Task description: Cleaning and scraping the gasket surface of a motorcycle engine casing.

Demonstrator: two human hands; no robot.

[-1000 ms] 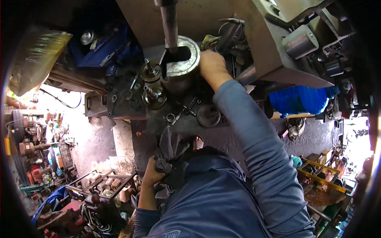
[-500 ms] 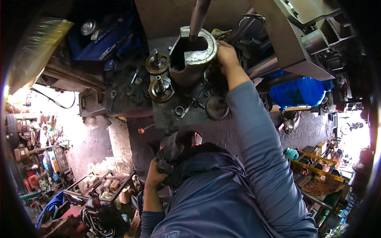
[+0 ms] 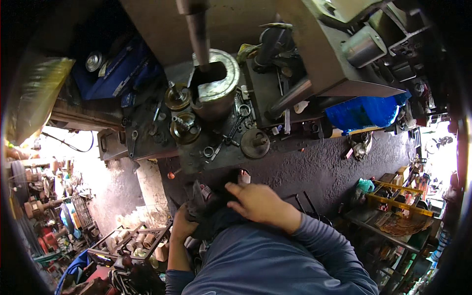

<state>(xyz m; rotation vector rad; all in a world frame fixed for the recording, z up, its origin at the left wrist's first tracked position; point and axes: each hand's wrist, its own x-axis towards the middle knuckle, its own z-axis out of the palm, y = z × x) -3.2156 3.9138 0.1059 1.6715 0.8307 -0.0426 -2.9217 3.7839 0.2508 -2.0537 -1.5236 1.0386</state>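
left hand's got a dark rag (image 3: 197, 209) bunched up, near side of the bench's (image 3: 189, 160) front edge. left hand (image 3: 183, 226) looks snug; right hand (image 3: 260, 205) is beside it, fingers loosely spread. i'd tuck loose ends in.

- One fisheye view, worn on the head, looks steeply down.
- Nearest, the blue-grey fabric shirt (image 3: 270, 260) fills the lower middle.
- Farther forward, the flat dark metal table (image 3: 191, 160) lies above centre.

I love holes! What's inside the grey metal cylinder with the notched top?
Inside the cylinder, a dark hollow shows. A round grey metal rod covers part of it; the bottom is hidden.
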